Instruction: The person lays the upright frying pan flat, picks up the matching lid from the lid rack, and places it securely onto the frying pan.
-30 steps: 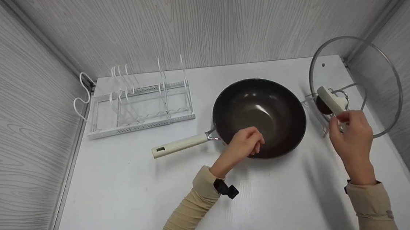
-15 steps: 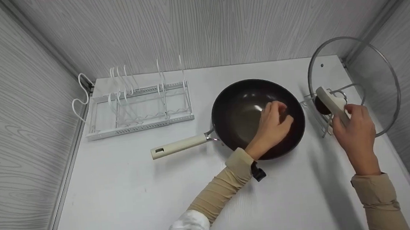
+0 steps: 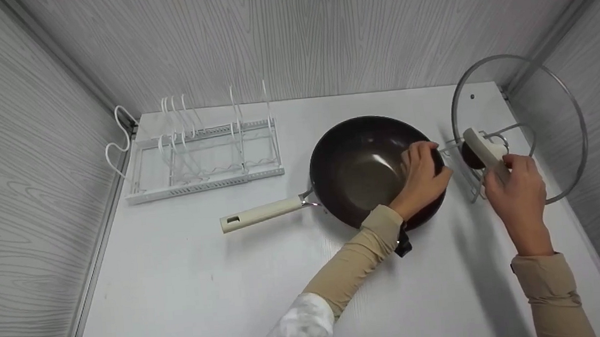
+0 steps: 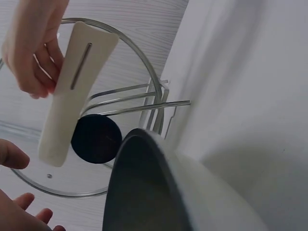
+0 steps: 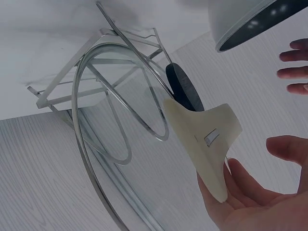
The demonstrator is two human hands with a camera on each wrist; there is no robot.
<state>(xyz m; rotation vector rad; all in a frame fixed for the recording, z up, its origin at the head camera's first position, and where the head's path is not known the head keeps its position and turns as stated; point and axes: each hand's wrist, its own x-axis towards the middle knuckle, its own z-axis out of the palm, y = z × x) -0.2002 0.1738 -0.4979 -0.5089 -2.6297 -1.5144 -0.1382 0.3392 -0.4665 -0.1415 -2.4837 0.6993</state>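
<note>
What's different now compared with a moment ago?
The left hand has moved right and forward across the wok, to its right side. The right hand edged forward at the cream lid handle; any new grip is unclear. The wok, lid and white rack stayed put.

Both hands are bare: the left hand (image 3: pixel 423 177) and the right hand (image 3: pixel 518 189). The left tan sleeve (image 3: pixel 350 263) is finely gathered into crosswise wrinkles and ends in a smoother, wide cuff (image 3: pixel 383 223). Further up that arm comes looser white fabric (image 3: pixel 301 323), shaded with soft grey. A blocky black device (image 3: pixel 403 245) sits at the left wrist. Nearer the right edge of the worktop (image 3: pixel 171 296), the right tan sleeve (image 3: pixel 553 288) has a broad band at the wrist, with creases below it.
</note>
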